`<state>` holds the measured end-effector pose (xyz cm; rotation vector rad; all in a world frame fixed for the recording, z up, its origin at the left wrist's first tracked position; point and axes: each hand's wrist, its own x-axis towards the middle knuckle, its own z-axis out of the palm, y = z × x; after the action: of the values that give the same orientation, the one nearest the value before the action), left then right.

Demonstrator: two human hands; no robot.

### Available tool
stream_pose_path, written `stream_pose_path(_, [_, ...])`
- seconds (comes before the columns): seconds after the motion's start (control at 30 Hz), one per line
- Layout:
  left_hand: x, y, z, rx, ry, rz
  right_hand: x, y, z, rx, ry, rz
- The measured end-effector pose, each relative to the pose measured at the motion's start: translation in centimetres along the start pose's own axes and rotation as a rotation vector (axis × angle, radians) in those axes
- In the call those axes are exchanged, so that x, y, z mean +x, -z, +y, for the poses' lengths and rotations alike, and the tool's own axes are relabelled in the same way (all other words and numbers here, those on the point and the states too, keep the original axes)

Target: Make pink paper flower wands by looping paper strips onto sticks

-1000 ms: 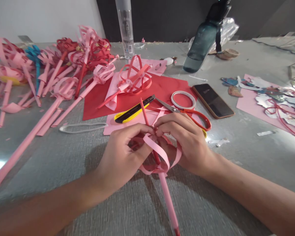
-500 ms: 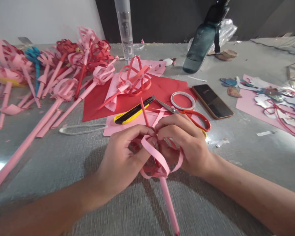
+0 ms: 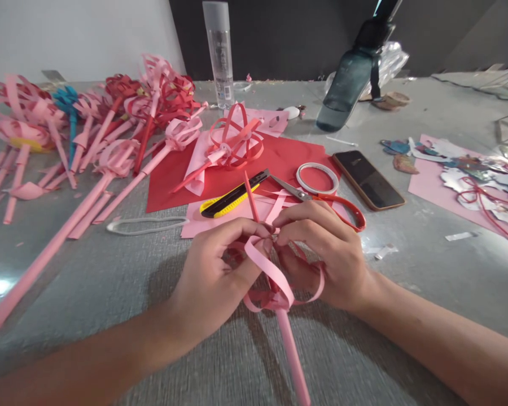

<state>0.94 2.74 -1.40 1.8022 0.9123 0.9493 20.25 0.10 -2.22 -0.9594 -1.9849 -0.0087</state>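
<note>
- the left hand (image 3: 214, 279) and the right hand (image 3: 330, 254) meet over the grey worktop (image 3: 110, 293), fingers of both pinched shut on the top of one pink paper flower (image 3: 275, 282) (its looped strips bow out between the two palms).
- where the fingertips meet, the knot of strips is hidden behind the fingers; how the loops join there cannot be made out.
- the flower's rolled pink stem (image 3: 294, 361) runs toward the viewer and is cut off at the bottom edge; a thin red rod (image 3: 250, 197) rises from the grip toward the far side.
- both forearms are cut off by the lower edge.
- one yellow-and-black utility knife (image 3: 232, 200) lies on one red sheet (image 3: 288, 158), just beyond the hands.
- one pair of red-handled scissors (image 3: 322, 198) lies partly behind the right hand; the lower handle is hidden.
- one white tape ring (image 3: 317, 177) sits beside one dark phone (image 3: 368, 179).
- two bottles stand at the far edge: one clear bottle (image 3: 220, 53), its top cut off, and one dark green bottle (image 3: 349, 79), leaning.
- one finished red flower (image 3: 236, 141) rests on the red sheet.
- the heap of finished flowers (image 3: 88, 124) at the far left overlaps too much to count; one among them is blue.
- paper scraps (image 3: 469, 169) at the right run out of view and are blurred.
</note>
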Motion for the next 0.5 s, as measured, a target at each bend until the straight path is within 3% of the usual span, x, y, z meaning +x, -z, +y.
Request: stream_pose_path(0.5, [-0.14,0.13,0.35,-0.087,0.031,-0.043,-0.02,0.11,-0.1,0.04,-0.01,-0.003])
